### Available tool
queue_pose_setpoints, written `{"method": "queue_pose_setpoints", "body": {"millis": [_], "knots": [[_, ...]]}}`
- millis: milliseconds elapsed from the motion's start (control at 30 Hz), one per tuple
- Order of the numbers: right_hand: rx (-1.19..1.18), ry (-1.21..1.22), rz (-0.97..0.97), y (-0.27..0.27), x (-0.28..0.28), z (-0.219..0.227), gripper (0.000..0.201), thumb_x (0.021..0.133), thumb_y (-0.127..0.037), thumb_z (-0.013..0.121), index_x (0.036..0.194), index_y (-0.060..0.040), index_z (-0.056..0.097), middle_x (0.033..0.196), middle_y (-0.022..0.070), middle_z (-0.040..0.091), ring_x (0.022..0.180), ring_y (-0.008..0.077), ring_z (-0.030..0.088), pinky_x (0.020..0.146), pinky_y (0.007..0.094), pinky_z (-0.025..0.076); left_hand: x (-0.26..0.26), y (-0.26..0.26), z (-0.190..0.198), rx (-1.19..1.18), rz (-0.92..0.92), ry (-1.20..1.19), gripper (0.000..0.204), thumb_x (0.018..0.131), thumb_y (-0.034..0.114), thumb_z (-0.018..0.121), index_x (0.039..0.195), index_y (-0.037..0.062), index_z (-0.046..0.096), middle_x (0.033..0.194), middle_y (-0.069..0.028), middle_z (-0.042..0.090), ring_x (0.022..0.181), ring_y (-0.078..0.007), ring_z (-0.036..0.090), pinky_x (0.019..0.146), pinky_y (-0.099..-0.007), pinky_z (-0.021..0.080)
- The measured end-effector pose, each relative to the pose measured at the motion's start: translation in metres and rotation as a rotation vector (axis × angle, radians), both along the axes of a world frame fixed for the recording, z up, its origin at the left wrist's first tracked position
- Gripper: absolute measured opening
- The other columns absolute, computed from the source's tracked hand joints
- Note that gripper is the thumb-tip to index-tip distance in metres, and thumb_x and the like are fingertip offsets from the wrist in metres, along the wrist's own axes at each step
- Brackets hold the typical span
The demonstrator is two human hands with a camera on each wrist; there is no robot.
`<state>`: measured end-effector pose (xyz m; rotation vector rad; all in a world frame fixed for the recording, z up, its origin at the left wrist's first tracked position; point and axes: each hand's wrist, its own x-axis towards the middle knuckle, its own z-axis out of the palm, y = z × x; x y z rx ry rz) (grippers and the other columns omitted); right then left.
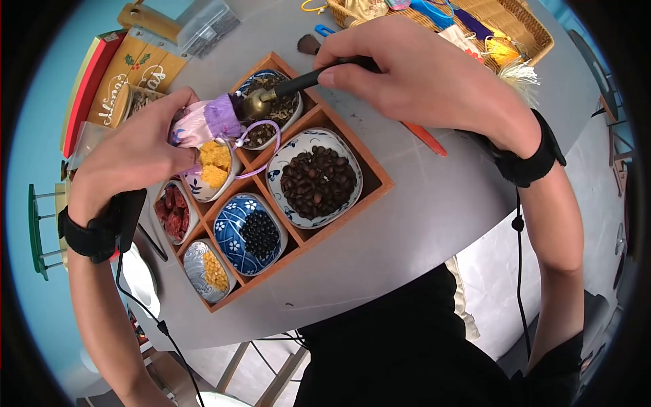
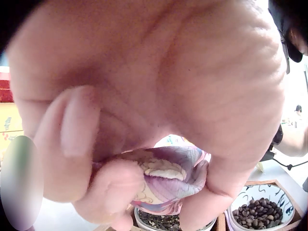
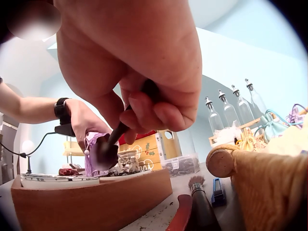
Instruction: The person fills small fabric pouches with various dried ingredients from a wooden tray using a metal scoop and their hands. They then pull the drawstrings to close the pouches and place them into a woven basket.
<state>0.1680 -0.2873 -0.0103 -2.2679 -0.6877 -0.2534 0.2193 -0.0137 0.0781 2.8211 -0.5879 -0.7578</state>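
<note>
From the head camera, the left hand [image 1: 132, 152] pinches a small pink and lilac drawstring pouch [image 1: 203, 122] over the wooden tray [image 1: 369, 178], its mouth turned toward the brass scoop [image 1: 254, 103], seemingly so the scoop can tip into it. The right hand [image 1: 413, 71] grips the scoop's dark handle, its bowl at the pouch mouth above the bowl of dried herbs [image 1: 285, 108]. Nearer the person on the tray sits a bowl of coffee beans [image 1: 317, 180].

The left wrist camera shows fingers [image 2: 115, 187] curled round the pouch [image 2: 173, 180], holding its rim apart.

From the right wrist camera, fingers [image 3: 154, 108] clamp the handle; the scoop [image 3: 103, 154] hangs just above the tray [image 3: 91, 202], beside the pouch.
</note>
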Motion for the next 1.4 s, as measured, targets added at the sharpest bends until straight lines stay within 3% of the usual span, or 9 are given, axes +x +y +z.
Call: {"method": "queue_pose_setpoints", "body": {"millis": [567,633,667,733,833,1033,1267,1333,1400], "knots": [[-0.131,0.073,-0.055,-0.011,0.003,0.046,0.02,0.093,-0.017,0.062,0.103,-0.002,0.07,0.082,0.0137,0.067,0.069,0.0251,0.063,0.066,0.033,0.05,-0.01,0.006,0.011,-0.026,0.015,0.021,0.039,0.072,-0.003,0.068,0.107,0.0013,0.051,0.091,-0.0082,0.059,0.086,-0.0175,0.054,0.081,-0.0301,0.045],[-0.139,1.149,0.284,-0.019,0.025,0.11,0.023,0.097,-0.017,0.056,0.112,-0.0007,0.062,0.086,0.0222,0.069,0.083,0.0274,0.071,0.074,0.0337,0.054,-0.008,0.002,0.012,0.01,0.041,0.059,0.043,0.07,-0.004,0.066,0.11,0.0023,0.051,0.096,-0.007,0.057,0.09,-0.0157,0.05,0.084,-0.0275,0.042],[-0.136,1.151,0.286,-0.013,0.018,0.088,0.023,0.097,-0.017,0.056,0.112,-0.0007,0.062,0.086,0.0222,0.069,0.083,0.0274,0.071,0.074,0.0337,0.054,-0.008,-0.001,0.012,0.024,0.064,0.057,0.043,0.07,-0.004,0.067,0.11,0.0023,0.051,0.096,-0.007,0.057,0.09,-0.0156,0.05,0.084,-0.0273,0.042],[-0.134,0.003,-0.038,0.007,-0.002,0.018,0.019,0.093,-0.016,0.062,0.102,-0.0011,0.071,0.08,0.0145,0.068,0.068,0.026,0.063,0.066,0.0331,0.05,-0.007,-0.004,0.011,0.037,0.078,0.056,0.043,0.07,-0.004,0.067,0.11,0.0023,0.051,0.096,-0.007,0.057,0.09,-0.0154,0.05,0.084,-0.0271,0.042],[-0.079,-0.081,-0.017,0.01,0.006,0.001,0.018,0.085,-0.012,0.058,0.085,0.0031,0.067,0.072,0.0234,0.062,0.067,0.0387,0.062,0.065,0.042,0.051,-0.006,-0.004,0.01,0.064,0.018,0.019,0.042,0.07,-0.004,0.066,0.109,0.0022,0.051,0.095,-0.0069,0.057,0.09,-0.0155,0.05,0.083,-0.0274,0.042],[-0.079,-0.025,-0.025,0.004,0.005,0.0,0.021,0.085,-0.013,0.055,0.084,0.0046,0.066,0.074,0.0244,0.063,0.069,0.0396,0.063,0.067,0.0434,0.052,-0.01,-0.001,0.012,-0.001,0.046,0.022,0.042,0.069,-0.004,0.066,0.108,0.0027,0.051,0.094,-0.0054,0.056,0.088,-0.0143,0.049,0.082,-0.0265,0.041],[-0.054,-0.04,-0.063,-0.003,-0.004,0.011,0.02,0.088,-0.012,0.055,0.086,0.0034,0.068,0.079,0.0228,0.065,0.073,0.0391,0.064,0.068,0.0439,0.052,-0.01,0.006,0.014,-0.048,0.051,0.032,0.042,0.07,-0.005,0.067,0.108,0.0025,0.052,0.093,-0.0048,0.056,0.087,-0.0132,0.049,0.08,-0.0252,0.041],[-0.041,0.017,-0.055,-0.008,-0.011,0.025,0.018,0.093,-0.014,0.063,0.103,-0.0001,0.07,0.08,0.0139,0.066,0.066,0.0266,0.061,0.063,0.0331,0.049,-0.009,0.007,0.013,-0.065,0.067,0.049,0.042,0.07,-0.005,0.067,0.109,0.0023,0.052,0.092,-0.0048,0.056,0.086,-0.0131,0.048,0.08,-0.025,0.041],[0.041,-0.016,-0.027,-0.003,-0.01,0.017,0.017,0.093,-0.014,0.064,0.104,-0.0012,0.07,0.081,0.0123,0.065,0.066,0.0264,0.061,0.062,0.0331,0.048,-0.009,0.003,0.015,-0.018,0.048,0.032,0.036,0.074,0.001,0.068,0.108,-0.0015,0.056,0.09,-0.0106,0.064,0.082,-0.0176,0.058,0.077,-0.0301,0.047]]}}
